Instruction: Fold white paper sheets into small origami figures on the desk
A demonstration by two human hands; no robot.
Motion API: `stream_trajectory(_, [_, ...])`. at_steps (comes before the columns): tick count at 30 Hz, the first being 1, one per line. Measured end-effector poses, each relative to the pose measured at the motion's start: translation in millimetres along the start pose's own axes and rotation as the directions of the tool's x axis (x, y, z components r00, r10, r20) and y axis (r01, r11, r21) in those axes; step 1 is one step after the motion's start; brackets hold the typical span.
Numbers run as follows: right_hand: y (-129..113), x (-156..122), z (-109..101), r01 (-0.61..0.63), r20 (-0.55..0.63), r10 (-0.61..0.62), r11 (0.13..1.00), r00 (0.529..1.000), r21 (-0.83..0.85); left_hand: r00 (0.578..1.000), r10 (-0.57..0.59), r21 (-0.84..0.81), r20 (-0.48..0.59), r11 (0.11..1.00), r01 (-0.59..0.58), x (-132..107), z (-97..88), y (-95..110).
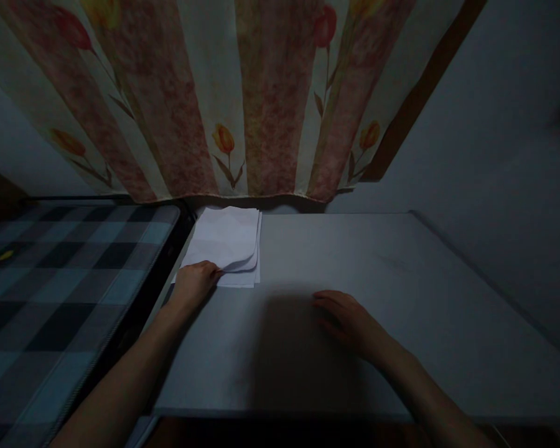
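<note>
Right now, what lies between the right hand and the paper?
In the head view, just partly shaded table lies between the right hand and the paper.

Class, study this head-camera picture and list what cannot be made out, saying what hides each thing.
In the head view:
Exact sheet count in the paper stack: upper sheets cover those beneath.
Part of the stack's near edge: behind the left hand.
Palm of the right hand: turned away.
Whatever is behind the curtain: covered by cloth.
The checked mattress's full extent: cut off by the left edge.
</note>
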State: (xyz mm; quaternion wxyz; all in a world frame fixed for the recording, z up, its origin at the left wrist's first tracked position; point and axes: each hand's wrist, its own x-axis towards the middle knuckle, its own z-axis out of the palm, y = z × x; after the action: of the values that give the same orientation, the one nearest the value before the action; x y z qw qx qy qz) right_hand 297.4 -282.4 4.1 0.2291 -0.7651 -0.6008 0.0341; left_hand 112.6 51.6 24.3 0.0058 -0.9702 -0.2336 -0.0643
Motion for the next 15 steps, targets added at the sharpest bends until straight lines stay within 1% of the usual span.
stream_trajectory(3, [1,1,0,-0.007,0.009,0.007,1.0,1.0,0.01,0.994,-0.089,0.002,-0.056,0.996,0.089,3,-2.1,-3])
stream_trajectory(5, [1,1,0,-0.014,0.013,0.014,1.0,1.0,0.015,0.99,-0.125,-0.033,-0.063,0.992,0.124,3,-3.5,-5])
stream_trajectory(8, [2,1,0,-0.026,0.01,0.026,0.999,1.0,0.021,0.991,-0.124,-0.121,-0.048,0.986,0.118,1,-6.5,-8])
stream_trajectory(10, [3,0,1,-0.031,-0.001,0.031,0.999,1.0,0.03,0.99,-0.119,-0.175,-0.072,0.979,0.105,1,-9.5,-8])
stream_trajectory(13, [3,0,1,-0.034,-0.03,0.035,0.998,0.999,0.051,0.977,-0.121,-0.23,-0.175,0.97,0.079,1,-15.6,-7])
stream_trajectory(15, [3,0,1,-0.037,-0.05,0.04,0.998,0.998,0.06,0.952,-0.109,-0.225,-0.287,0.973,0.043,2,-19.9,-3])
